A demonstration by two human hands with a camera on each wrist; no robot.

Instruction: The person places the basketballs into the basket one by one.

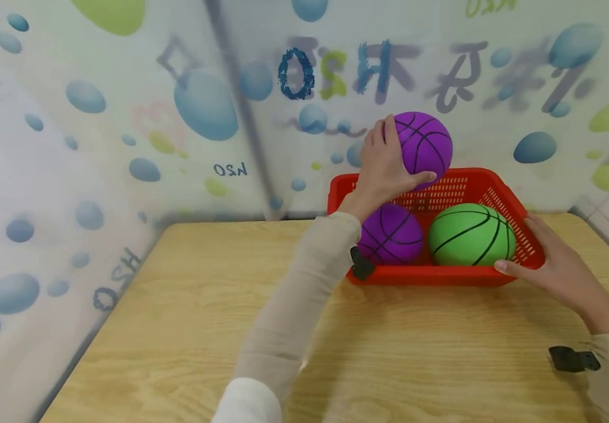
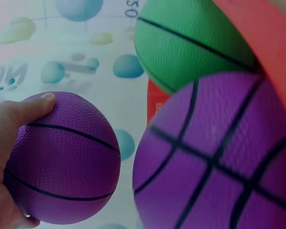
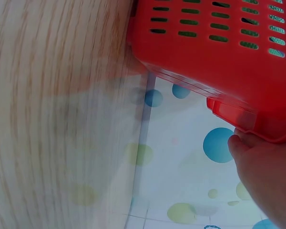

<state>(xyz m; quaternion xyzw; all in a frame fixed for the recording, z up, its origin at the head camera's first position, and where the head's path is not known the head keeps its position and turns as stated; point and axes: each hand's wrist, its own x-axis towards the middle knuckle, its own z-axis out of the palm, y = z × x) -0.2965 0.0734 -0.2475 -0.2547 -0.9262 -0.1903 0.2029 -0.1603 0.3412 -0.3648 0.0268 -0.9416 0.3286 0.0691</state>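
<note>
A small purple basketball (image 1: 427, 144) is held up by my left hand (image 1: 381, 161) above the back of a red plastic basket (image 1: 431, 275). The left wrist view shows the thumb on one side of this ball (image 2: 64, 157) and fingers on the other. Inside the basket lie a second purple ball (image 1: 391, 238), partly covered by my left wrist, and a green ball (image 1: 474, 235) to its right. My right hand (image 1: 569, 276) grips the basket's right rim, thumb at the front corner. From the right wrist, its fingers (image 3: 248, 138) show curled under the rim.
The basket stands on a light wooden table (image 1: 204, 305), near its back edge. Behind the table hangs a pale wall covering (image 1: 283, 153) with blue and green dots and lettering. Black straps sit at both wrists.
</note>
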